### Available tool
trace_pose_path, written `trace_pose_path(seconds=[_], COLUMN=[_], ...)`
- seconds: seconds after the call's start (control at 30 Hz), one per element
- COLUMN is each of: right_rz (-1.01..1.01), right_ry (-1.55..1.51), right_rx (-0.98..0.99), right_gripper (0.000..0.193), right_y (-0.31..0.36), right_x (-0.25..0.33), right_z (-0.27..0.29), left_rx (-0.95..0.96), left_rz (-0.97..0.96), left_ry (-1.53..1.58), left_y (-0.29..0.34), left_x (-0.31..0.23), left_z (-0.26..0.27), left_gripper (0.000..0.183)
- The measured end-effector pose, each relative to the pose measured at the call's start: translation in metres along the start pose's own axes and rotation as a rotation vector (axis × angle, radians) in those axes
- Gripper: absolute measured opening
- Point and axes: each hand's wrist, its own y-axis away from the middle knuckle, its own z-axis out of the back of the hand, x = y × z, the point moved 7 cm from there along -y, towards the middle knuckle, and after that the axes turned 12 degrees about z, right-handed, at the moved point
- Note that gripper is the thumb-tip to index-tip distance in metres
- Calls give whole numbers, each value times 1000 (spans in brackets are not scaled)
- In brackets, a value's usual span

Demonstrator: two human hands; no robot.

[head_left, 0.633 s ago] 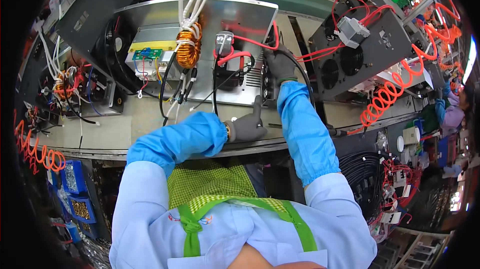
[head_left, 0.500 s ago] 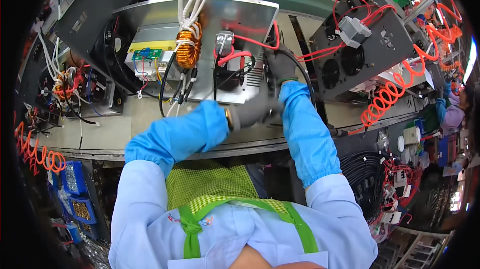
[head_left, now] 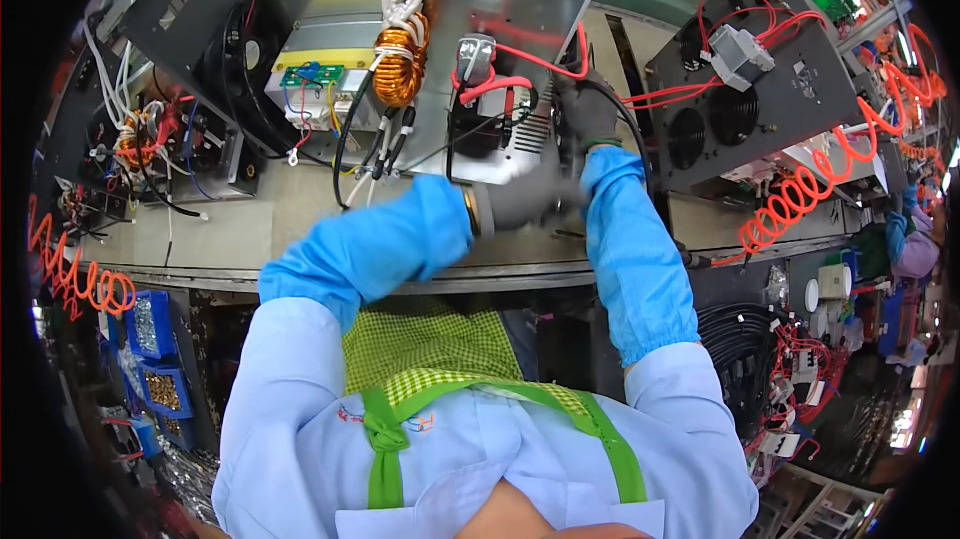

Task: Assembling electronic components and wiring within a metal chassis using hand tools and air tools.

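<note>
A silver metal panel stands on the bench before me, carrying a copper-wound coil, a grey capacitor-like cylinder with red leads, and a finned heat sink. My right hand, in a grey glove, is closed beside the panel's right edge near the fins. A black hose arcs over it; what the fingers grip is hidden. Below the panel's lower right corner is my gloved left hand, close to my right wrist. Motion smears its fingers.
On the right stands a dark cabinet with fans and red wires. An orange coiled hose hangs at its front. More wired assemblies sit at left. Blue bins of small parts are below the bench edge.
The whole scene has shifted slightly right and up in the picture. My left hand stays below the panel and is blurred in both frames; my right hand keeps its place beside the fins.
</note>
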Motion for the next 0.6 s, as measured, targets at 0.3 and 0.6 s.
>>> trace_pose_path(seconds=[0.3, 0.6], right_rz=[48, 92], right_ry=[-47, 10], right_rx=[-58, -101], right_gripper=[47, 39], right_y=[-8, -1], right_x=[17, 12], right_z=[9, 2], left_rx=[44, -245], left_rz=[46, -196], left_ry=[267, -220], left_y=[0, 2], left_x=[-11, 51], left_z=[18, -17], left_gripper=[76, 102])
